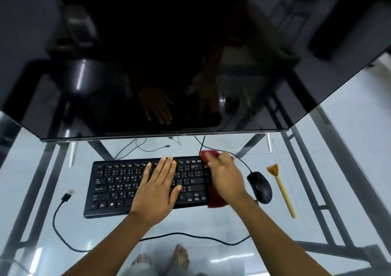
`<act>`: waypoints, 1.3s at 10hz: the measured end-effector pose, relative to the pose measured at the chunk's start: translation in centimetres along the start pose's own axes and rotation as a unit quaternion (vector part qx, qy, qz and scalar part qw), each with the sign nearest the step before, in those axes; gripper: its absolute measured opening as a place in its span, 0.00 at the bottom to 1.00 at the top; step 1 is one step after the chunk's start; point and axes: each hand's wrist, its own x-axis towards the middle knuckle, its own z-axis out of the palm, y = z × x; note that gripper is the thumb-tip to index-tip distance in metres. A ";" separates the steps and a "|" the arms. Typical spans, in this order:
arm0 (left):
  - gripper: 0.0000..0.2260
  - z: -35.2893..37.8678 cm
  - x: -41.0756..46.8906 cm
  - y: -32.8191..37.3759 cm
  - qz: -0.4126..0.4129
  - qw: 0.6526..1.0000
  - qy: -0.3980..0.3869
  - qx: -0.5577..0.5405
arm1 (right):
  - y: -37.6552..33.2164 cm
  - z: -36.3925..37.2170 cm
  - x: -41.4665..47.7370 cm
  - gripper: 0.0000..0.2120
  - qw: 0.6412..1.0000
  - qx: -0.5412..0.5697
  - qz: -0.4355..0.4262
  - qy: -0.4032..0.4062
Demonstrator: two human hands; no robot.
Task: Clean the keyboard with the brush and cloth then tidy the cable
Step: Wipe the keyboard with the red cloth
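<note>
- The black keyboard [148, 186] lies flat on a glass table [211, 222], its near edge set back from the table's near side, with bare glass all along in front of it.
- The left hand [157, 187] rests flat on the keys at the middle of the board, fingers spread and pointing far, gripping nothing.
- The right hand [225, 178] is curled over a red cloth [215, 199] and presses it against the keyboard's right end; the cloth shows past the far corner and hangs over the near right corner.
- A black mouse [259, 187] sits just right of the cloth, apart from the keyboard.
- The brush [282, 191], pale handle with yellow bristles at the far end, lies on the glass right of the mouse, with open glass farther right.
- The cable [63, 233] loops on the left and runs along the near side; its USB plug [67, 195] lies loose left of the keyboard.
- A dark monitor [169, 64] overhangs the far side, leaving a narrow strip of glass behind the keyboard.
- No containers are in view.
</note>
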 end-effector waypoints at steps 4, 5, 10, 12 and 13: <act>0.29 0.2 -0.1 0.2 -0.006 1.000 0.003 0.011 | 1.8 -0.6 -1.1 0.16 0.979 0.059 0.192 0.009; 0.29 0.2 -0.1 0.2 -0.010 1.000 0.002 0.011 | 0.0 -0.7 -2.3 0.11 0.990 0.048 0.130 0.004; 0.29 0.1 -0.1 0.2 -0.001 1.000 0.008 0.005 | -1.9 -1.1 -6.7 0.20 0.976 0.190 0.071 -0.082; 0.29 0.3 -0.2 0.1 -0.002 1.000 0.011 0.001 | 0.1 -0.6 -8.0 0.13 0.981 0.170 0.035 -0.084; 0.29 0.2 -0.1 0.1 0.001 1.000 0.009 0.003 | -0.1 -0.5 -8.5 0.12 0.983 0.122 -0.055 -0.123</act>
